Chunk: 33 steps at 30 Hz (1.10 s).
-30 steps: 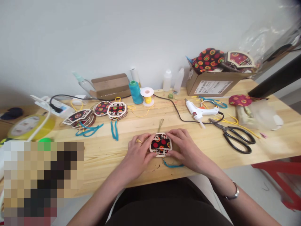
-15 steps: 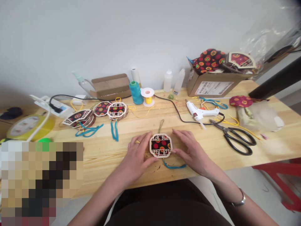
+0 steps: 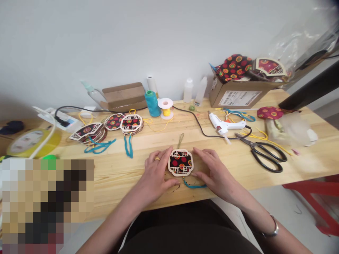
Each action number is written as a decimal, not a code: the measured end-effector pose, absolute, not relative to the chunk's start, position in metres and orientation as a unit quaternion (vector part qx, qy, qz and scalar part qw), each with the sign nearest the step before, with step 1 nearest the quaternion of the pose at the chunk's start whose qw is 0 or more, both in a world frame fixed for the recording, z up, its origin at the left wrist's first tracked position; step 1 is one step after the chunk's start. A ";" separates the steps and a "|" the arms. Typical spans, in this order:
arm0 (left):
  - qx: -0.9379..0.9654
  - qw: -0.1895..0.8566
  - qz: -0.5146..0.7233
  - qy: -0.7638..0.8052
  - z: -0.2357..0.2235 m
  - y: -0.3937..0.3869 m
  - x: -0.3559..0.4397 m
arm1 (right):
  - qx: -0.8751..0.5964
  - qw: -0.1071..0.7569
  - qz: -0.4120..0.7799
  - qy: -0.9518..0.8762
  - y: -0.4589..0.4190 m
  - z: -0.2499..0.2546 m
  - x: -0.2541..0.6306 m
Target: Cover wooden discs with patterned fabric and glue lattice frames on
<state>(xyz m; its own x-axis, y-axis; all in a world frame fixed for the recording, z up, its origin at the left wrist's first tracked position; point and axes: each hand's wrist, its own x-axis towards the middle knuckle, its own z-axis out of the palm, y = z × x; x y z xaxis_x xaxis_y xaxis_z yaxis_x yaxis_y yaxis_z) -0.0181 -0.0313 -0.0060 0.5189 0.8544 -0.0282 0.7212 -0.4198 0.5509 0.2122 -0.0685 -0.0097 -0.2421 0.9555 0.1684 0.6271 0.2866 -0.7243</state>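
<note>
A pendant [image 3: 181,162] with a pale wooden lattice frame over black, red-patterned fabric lies flat on the wooden table in front of me. A thin olive loop [image 3: 181,139] sticks out at its top, and a teal cord [image 3: 193,185] trails from its bottom towards the right. My left hand [image 3: 157,171] rests along the pendant's left edge, thumb apart from the fingers. On the other side, my right hand [image 3: 213,169] curves around the right edge with thumb and fingers spread; its palm hides the end of the teal cord. Neither hand grips the pendant.
Black-handled scissors [image 3: 267,153] and a white glue gun [image 3: 226,125] with a black cable lie to the right. Finished-looking pendants [image 3: 131,123] are stacked at left. Teal thread [image 3: 153,104], a yellow spool [image 3: 166,108] and a cardboard box [image 3: 235,95] stand along the wall.
The fingers of both hands have shifted slightly at the pendant's edges, and the right thumb has slid a little lower. The pendant stays in place; the whole view has moved slightly.
</note>
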 end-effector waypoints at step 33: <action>0.837 0.246 0.147 0.467 -0.009 -0.029 -0.014 | -0.565 0.407 0.618 -0.364 -0.069 0.013 0.207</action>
<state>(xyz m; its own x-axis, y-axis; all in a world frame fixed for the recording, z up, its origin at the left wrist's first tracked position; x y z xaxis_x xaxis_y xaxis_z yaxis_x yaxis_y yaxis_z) -0.0138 -0.0290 -0.0092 0.5210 0.8534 0.0168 0.7081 -0.4432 0.5497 0.2066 -0.0688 0.0127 -0.0300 0.9152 -0.4019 -0.0927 -0.4029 -0.9105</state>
